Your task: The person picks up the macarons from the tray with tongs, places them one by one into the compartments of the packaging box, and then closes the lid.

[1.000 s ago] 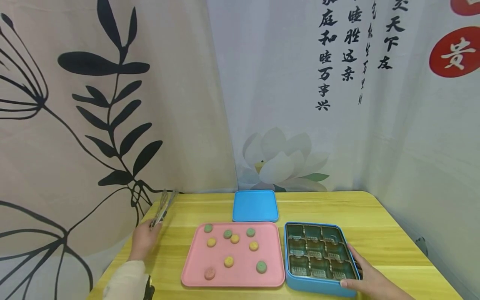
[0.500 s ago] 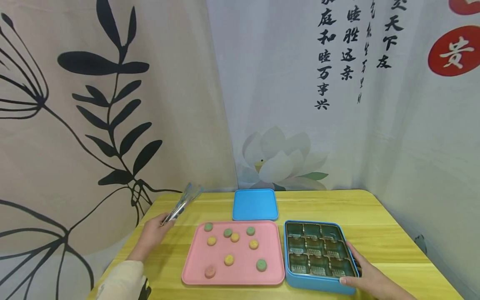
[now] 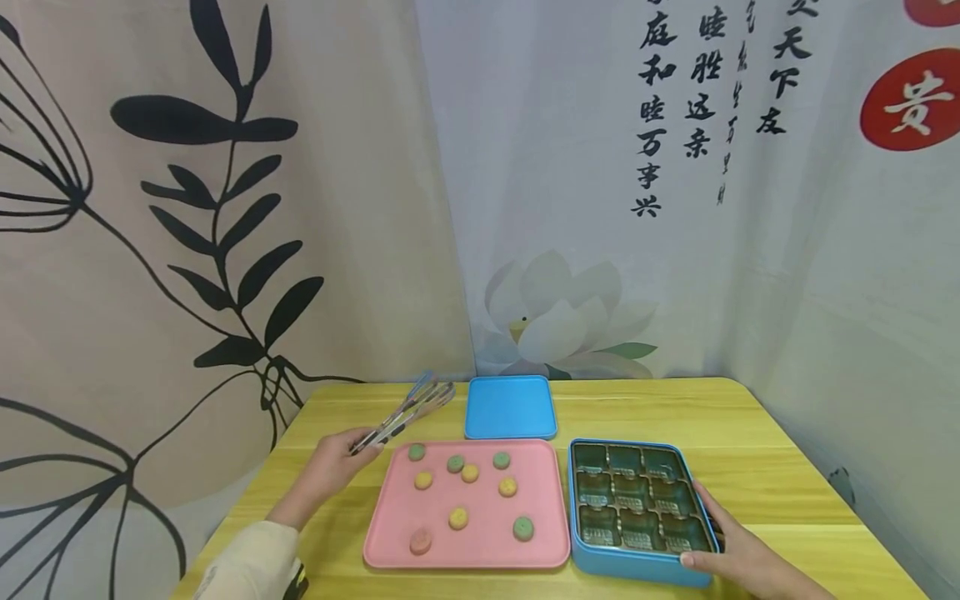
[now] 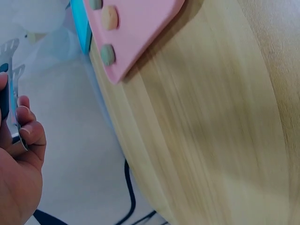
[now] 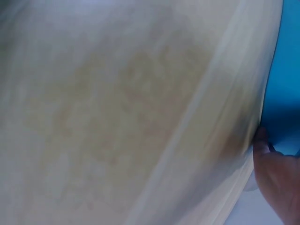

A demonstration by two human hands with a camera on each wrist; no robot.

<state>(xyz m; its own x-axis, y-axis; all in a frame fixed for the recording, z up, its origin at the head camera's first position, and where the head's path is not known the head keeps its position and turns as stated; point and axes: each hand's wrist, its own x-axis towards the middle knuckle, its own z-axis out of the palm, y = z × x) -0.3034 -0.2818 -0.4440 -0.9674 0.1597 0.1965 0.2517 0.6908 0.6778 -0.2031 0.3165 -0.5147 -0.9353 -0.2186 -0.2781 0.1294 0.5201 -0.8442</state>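
Note:
My left hand [image 3: 330, 468] holds a pair of metal tongs [image 3: 405, 413] by the handle end, over the table left of the pink tray [image 3: 480, 552]. In the left wrist view, fingers curl round the tongs [image 4: 12, 101]. On the tray lie several small round cookies, green, yellow [image 3: 458, 518] and pink [image 3: 421, 542]. To its right stands a blue box [image 3: 637, 567] with a dark compartmented insert [image 3: 630, 497], no cookies in it. My right hand [image 3: 738, 550] grips the box's right side, thumb at the near rim. The right wrist view shows that hand [image 5: 279, 180] against the blue wall.
A flat blue lid or tray [image 3: 511, 408] lies behind the pink tray, at the back of the wooden table [image 3: 630, 407]. Printed curtains [image 3: 375, 208] hang behind the table and at its sides. Some dark cable-like lines [image 4: 129, 187] show in the left wrist view.
My left hand has moved to the right toward the pink tray, bringing the tongs along and tilting them rightward. The right hand and the box stay in place.

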